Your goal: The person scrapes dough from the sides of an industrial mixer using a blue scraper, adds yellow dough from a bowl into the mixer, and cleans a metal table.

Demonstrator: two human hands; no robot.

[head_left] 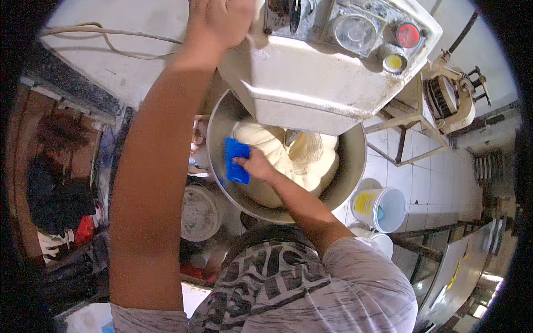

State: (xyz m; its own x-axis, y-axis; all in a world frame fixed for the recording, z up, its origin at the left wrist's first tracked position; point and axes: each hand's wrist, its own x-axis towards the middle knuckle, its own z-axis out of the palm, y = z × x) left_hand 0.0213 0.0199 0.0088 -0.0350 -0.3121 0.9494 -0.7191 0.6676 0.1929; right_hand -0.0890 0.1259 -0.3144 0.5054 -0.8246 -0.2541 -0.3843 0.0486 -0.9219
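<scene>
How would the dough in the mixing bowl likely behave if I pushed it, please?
The dough would probably yield softly, judging by its smooth, bulging folds. It is likely heavy, since the mass covers much of the bowl.

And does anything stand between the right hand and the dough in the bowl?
Nothing visible, except the blue scraper that the right hand holds at the left edge of the dough. The white mixer head overhangs the far side of the metal bowl, beyond this hand. Whether the scraper touches the dough, I cannot tell.
</scene>
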